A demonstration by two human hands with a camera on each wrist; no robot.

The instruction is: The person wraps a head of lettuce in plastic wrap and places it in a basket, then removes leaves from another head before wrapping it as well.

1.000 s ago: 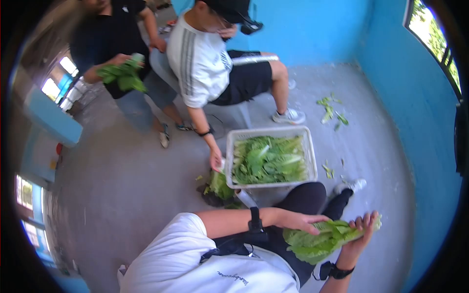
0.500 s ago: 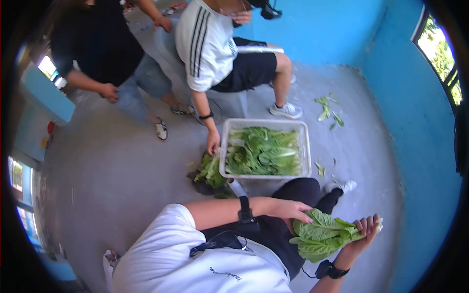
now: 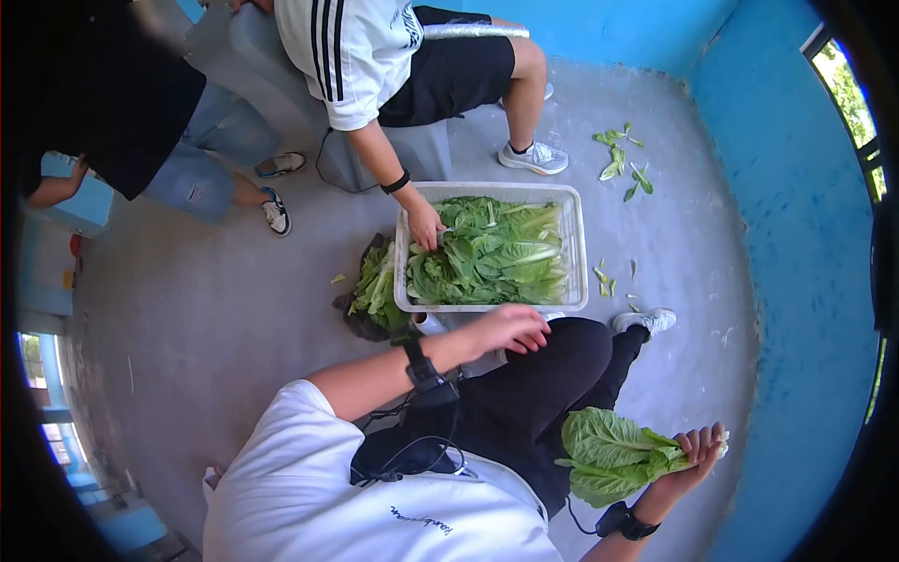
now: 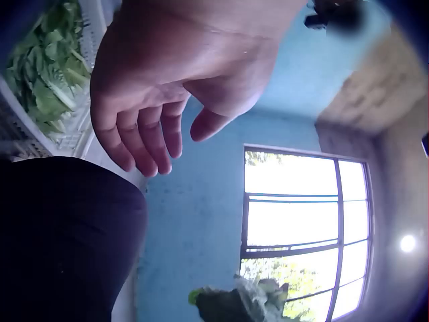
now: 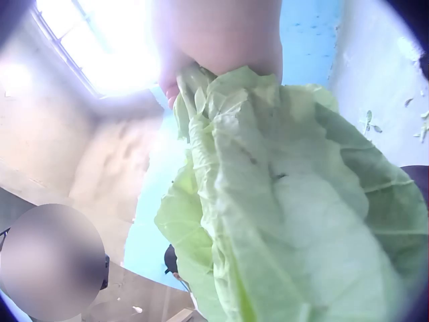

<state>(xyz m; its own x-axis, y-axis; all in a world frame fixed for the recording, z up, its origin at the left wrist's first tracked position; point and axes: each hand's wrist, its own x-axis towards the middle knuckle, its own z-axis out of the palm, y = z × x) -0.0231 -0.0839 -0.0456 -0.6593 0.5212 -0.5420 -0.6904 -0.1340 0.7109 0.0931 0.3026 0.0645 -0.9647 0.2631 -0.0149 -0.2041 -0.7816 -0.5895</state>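
My right hand (image 3: pixel 698 451) grips the stalk end of a bunch of leafy lettuce (image 3: pixel 613 454), its leaves pointing left over my lap. Seen from the right wrist, the pale green lettuce (image 5: pixel 268 188) fills the middle, with its stems going up into the right hand (image 5: pixel 221 40). My left hand (image 3: pixel 506 330) is empty above my knee, just in front of the white crate (image 3: pixel 573 298). In the left wrist view the left hand (image 4: pixel 161 87) hangs with fingers loosely bent. Rows of lettuce (image 3: pixel 496 248) fill the crate.
Across the crate, a seated person's hand (image 3: pixel 426 227) reaches onto the lettuce inside. A dark bag (image 3: pixel 361 318) with more greens (image 3: pixel 376 290) lies left of the crate. Loose leaves (image 3: pixel 613 155) are scattered on the floor near the blue wall (image 3: pixel 815 281). Another person stands at the left.
My left hand has left the lettuce and moved left toward the crate, while my right hand keeps hold. The seated person's hand has gone from the bagged greens to the crate. The standing person's greens are gone from view.
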